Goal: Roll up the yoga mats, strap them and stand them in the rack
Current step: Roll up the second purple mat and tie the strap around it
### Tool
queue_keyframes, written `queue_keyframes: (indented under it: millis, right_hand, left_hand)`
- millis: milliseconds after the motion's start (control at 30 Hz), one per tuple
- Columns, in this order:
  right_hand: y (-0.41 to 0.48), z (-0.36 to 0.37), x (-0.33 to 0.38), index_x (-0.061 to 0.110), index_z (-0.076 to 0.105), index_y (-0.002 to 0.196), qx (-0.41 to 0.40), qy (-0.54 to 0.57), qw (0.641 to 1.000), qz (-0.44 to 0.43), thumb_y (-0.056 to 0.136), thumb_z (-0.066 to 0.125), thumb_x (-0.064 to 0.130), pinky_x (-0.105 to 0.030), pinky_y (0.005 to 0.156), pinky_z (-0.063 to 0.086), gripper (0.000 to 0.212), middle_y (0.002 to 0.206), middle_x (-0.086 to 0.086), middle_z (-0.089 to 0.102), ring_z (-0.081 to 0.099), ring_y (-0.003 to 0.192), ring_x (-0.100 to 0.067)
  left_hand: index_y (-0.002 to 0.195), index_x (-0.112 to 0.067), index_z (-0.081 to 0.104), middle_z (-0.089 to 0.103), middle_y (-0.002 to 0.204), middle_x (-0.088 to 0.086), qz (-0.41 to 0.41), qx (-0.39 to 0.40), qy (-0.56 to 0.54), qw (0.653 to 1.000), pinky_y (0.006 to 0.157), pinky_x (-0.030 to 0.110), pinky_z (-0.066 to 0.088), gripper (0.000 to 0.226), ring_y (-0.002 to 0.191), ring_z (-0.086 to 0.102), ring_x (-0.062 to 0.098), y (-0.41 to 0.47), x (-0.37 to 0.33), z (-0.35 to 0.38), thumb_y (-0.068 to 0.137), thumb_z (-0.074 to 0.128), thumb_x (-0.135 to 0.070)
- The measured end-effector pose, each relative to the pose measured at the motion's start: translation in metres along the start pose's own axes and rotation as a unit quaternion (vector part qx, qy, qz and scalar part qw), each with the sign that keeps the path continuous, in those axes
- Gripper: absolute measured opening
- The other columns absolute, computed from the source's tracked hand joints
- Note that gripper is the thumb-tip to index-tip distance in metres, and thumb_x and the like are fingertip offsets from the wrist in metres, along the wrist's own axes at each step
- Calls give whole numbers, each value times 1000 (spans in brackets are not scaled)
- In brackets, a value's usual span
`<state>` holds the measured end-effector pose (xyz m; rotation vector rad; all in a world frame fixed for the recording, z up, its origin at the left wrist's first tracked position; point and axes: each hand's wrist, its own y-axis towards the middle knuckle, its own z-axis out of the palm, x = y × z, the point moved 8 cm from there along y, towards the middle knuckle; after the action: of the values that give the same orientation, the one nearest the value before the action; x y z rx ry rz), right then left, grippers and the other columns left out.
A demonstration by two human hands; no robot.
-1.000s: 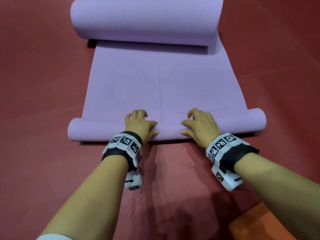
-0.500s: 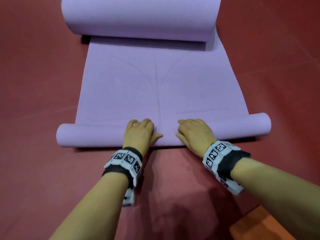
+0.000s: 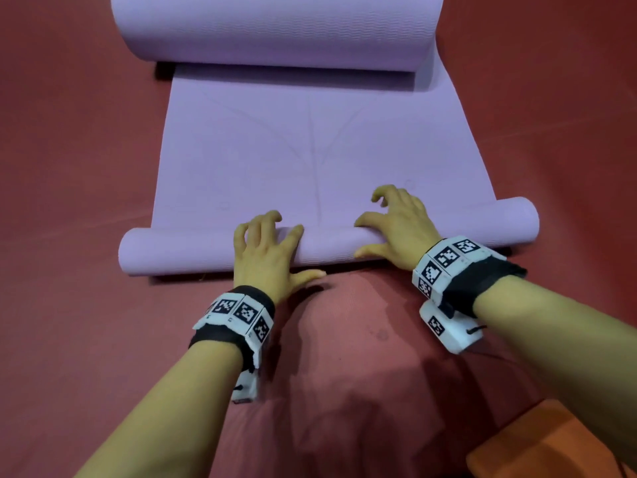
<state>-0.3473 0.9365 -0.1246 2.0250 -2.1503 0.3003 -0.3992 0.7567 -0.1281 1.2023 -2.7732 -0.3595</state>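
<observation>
A lilac yoga mat (image 3: 293,150) lies on the red floor, flat in the middle and curled at both ends. Its near end forms a thin roll (image 3: 179,251) running left to right. The far end is a thick roll (image 3: 275,29) at the top of the view. My left hand (image 3: 265,257) rests on top of the thin roll near its middle, fingers spread and curled over it, thumb on the floor side. My right hand (image 3: 400,225) presses the same roll just to the right, fingers arched onto the flat mat. Both wrists carry black bands with white marker blocks.
Red floor (image 3: 69,167) surrounds the mat on all sides. An orange block-like object (image 3: 551,446) sits at the bottom right corner, close to my right forearm.
The thin near roll has moved a little farther up the mat. Both hands have lifted their fingers and reached forward over it, from lying flat to arched.
</observation>
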Motion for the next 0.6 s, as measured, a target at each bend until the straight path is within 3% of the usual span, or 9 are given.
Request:
queue_keyframes:
  millis: [67, 167, 267, 333, 400, 467, 500, 533, 600]
  right_hand:
    - [6, 1, -2, 26, 61, 123, 36, -9, 999, 12, 77, 64, 57, -35, 97, 28, 56, 121, -5, 49, 43, 113, -25]
    - [16, -1, 3, 18, 49, 134, 61, -95, 994, 2, 88, 50, 55, -36, 92, 34, 59, 123, -8, 55, 50, 113, -28]
    - [27, -7, 2, 8, 41, 132, 27, -133, 990, 40, 95, 43, 47, -38, 73, 36, 53, 114, -12, 62, 59, 104, -33]
    - [29, -9, 8, 6, 51, 121, 2, -106, 994, 25, 95, 49, 40, -38, 78, 38, 43, 107, -14, 66, 62, 99, -34]
    - [23, -13, 9, 7, 65, 104, -2, -110, 994, 22, 78, 70, 47, -43, 92, 43, 48, 111, -14, 67, 64, 102, -31]
    - [14, -6, 11, 13, 64, 114, 45, -122, 991, 39, 61, 76, 59, -47, 101, 37, 71, 130, -12, 57, 55, 115, -29]
    - [14, -9, 7, 16, 57, 125, 61, -124, 989, 43, 61, 76, 59, -44, 104, 33, 80, 135, -12, 50, 49, 119, -30]
    - [11, -7, 6, 19, 53, 130, 84, -137, 985, 56, 60, 79, 55, -40, 101, 35, 82, 131, -12, 50, 49, 116, -30]
    - [20, -7, 3, 18, 67, 114, 83, -147, 984, 65, 44, 91, 39, -30, 74, 48, 77, 95, -8, 63, 61, 84, -26]
  left_hand:
    - [120, -21, 61, 53, 116, 17, -11, 61, 3, 998, 93, 45, 20, 90, 107, 38, 29, 5, 2, 3, 49, 63, -77]
    - [146, -25, 30, 48, 123, 10, -27, 176, 42, 983, 91, 39, 28, 93, 111, 43, 31, 26, 4, 8, 69, 69, -61]
    - [147, -20, 20, 59, 116, 7, -30, 198, 59, 978, 90, 36, 31, 90, 106, 55, 29, 47, 11, 4, 77, 65, -56]
    - [136, -20, 34, 64, 111, 4, -31, 207, 37, 977, 92, 35, 31, 71, 104, 58, 27, 56, 11, 5, 80, 63, -53]
    - [125, -22, 43, 61, 120, 1, -44, 249, 28, 967, 98, 36, 28, 53, 115, 53, 25, 59, 8, 10, 83, 61, -48]
    - [116, -22, 54, 55, 129, 3, -51, 232, 50, 970, 107, 40, 23, 47, 127, 43, 27, 53, 6, 10, 76, 71, -41]
    - [105, -22, 63, 57, 124, 9, -50, 208, 61, 975, 105, 44, 27, 48, 122, 47, 32, 61, 3, 5, 63, 81, -37]
    - [89, -20, 69, 61, 112, 14, -59, 190, 63, 978, 98, 45, 34, 50, 109, 55, 36, 63, 3, 1, 46, 90, -34]
    - [69, -20, 70, 61, 89, 15, -67, 155, 81, 982, 83, 39, 36, 50, 81, 60, 34, 64, 8, -1, 26, 92, -32]
